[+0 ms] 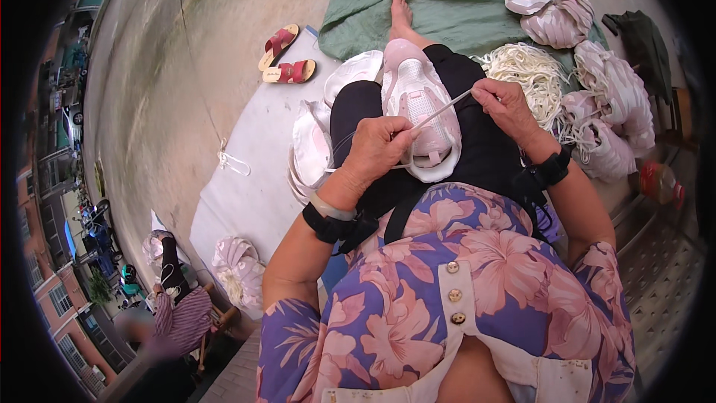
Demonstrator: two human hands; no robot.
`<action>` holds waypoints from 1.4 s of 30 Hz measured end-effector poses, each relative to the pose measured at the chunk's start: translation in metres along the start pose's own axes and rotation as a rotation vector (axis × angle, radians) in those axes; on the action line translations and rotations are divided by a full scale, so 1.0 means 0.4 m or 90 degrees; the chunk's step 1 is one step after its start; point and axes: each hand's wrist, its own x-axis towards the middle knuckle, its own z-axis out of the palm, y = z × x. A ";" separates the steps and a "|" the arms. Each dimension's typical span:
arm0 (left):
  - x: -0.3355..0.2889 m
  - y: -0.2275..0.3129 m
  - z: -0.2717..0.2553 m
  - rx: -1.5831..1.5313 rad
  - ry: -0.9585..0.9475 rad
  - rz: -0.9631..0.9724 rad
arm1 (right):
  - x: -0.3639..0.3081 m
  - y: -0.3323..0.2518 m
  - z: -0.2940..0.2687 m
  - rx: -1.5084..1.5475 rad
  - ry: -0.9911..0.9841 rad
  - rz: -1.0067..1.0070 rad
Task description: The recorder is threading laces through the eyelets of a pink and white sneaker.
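Note:
A pink and white shoe upper [407, 75] lies across my lap, toe pointing away from me. Over its lacing area, a white shoelace [445, 110] runs taut between my hands. My left hand [378, 148] pinches one part of the lace above the shoe's opening. At the other end, my right hand [509, 110] grips the lace between thumb and fingers, above my right thigh. Beside my left leg sit more pale shoe uppers [310, 142]. To my right, a heap of loose white shoelaces [525, 75] lies next to my leg.
Bundled shoe uppers [558, 19] and another stack [615, 93] are on the right, near a bottle [660, 183]. Green cloth [455, 4] spreads ahead; red sandals [289, 72] rest on a white sheet [231, 209]. Another person [183, 317] sits at lower left near a bundle [239, 269].

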 end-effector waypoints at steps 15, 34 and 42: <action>0.078 0.020 0.000 0.084 0.129 0.241 | 0.061 -0.130 0.086 0.000 -0.072 -0.226; 0.133 -0.054 0.030 0.201 0.258 0.262 | 0.086 -0.081 0.107 -0.213 -0.017 -0.181; 0.141 -0.068 0.046 0.162 0.298 0.233 | 0.087 -0.071 0.106 -0.265 -0.013 -0.181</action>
